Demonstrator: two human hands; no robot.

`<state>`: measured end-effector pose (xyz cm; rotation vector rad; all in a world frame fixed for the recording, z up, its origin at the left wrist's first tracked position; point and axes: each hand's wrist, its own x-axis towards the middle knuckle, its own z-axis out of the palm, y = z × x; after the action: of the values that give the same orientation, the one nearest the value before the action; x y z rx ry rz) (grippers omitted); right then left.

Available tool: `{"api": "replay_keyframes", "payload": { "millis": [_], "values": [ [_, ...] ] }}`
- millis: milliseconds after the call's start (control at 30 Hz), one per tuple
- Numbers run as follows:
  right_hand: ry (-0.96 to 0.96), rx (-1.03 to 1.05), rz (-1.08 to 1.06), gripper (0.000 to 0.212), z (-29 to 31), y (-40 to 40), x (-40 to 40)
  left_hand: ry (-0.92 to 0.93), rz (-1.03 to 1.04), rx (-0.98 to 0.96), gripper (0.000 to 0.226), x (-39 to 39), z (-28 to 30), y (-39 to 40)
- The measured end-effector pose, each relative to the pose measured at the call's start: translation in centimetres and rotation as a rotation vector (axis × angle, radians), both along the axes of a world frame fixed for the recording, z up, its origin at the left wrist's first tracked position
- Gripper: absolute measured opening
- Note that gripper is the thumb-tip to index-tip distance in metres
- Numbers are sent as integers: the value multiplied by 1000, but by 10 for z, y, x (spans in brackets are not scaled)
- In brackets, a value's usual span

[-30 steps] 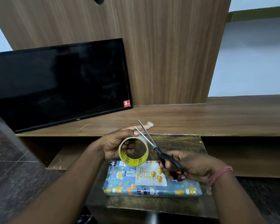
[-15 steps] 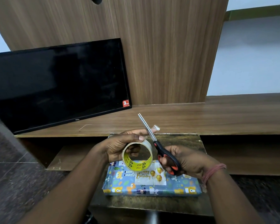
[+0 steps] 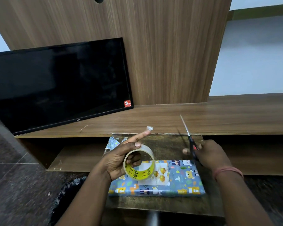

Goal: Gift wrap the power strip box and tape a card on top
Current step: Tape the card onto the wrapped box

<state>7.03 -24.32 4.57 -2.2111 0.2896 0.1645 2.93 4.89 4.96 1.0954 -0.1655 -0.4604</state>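
Scissors are now swinging away right in the gripping right hand; the left hand is clasping the tape roll, forefinger extended with a cut tape piece, above the wrapped box and card.

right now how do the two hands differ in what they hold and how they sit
The left hand grips the clear tape roll with the yellow core, index finger straight with a cut tape piece on its tip; the right hand grips the black-and-red-handled scissors, blades pointing up and away. The left hand hangs over the card end of the blue cartoon-print wrapped box; the right is past its far edge. Both are raised off the box.
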Motion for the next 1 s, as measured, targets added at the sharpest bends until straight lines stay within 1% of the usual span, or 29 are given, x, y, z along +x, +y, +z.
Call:
{"api": "replay_keyframes", "payload": {
  "millis": [33, 67, 100, 200, 267, 367, 467, 500, 600, 667, 767, 900, 967, 1000],
  "values": [
    [14, -136, -24, 33, -4, -1, -1, -4, 8, -1, 63, -4, -2, -2],
    [44, -201, -30, 30, -6, -1, -3, -9, 20, 2, 62, -9, -3, -5],
    [82, -219, -27, 27, -9, 0, -3, -18, 35, 11, 59, -13, -3, -7],
    [129, -228, -45, 25, -14, 3, 1, -42, 48, 70, 52, -20, 2, -9],
    [135, -247, -52, 30, -18, 5, 4, -49, 34, 134, 52, -22, 7, -9],
    [165, -215, -33, 33, -22, 2, 8, -37, 24, 202, 55, -25, 9, -7],
    [145, -179, -87, 38, -20, -4, 9, -16, 19, 163, 52, -28, 9, -10],
    [125, -170, -124, 36, -20, -6, 10, -12, 13, 144, 51, -29, 9, -11],
    [86, -139, -195, 19, -24, -8, 12, -19, -20, 147, 49, -30, 11, -15],
    [84, -174, -186, 18, -29, -10, 15, -19, -35, 174, 51, -30, 12, -16],
    [117, -249, -160, 22, -31, -10, 19, -9, -34, 195, 53, -28, 11, -15],
    [188, -277, -155, 10, -28, -8, 17, 3, -56, 180, 54, -28, 12, -16],
    [136, -327, -115, 15, -17, -4, 12, 7, -62, 173, 54, -29, 14, -18],
    [55, -306, -83, 19, -10, 1, 9, 5, -64, 173, 54, -29, 15, -19]
  ]
}}
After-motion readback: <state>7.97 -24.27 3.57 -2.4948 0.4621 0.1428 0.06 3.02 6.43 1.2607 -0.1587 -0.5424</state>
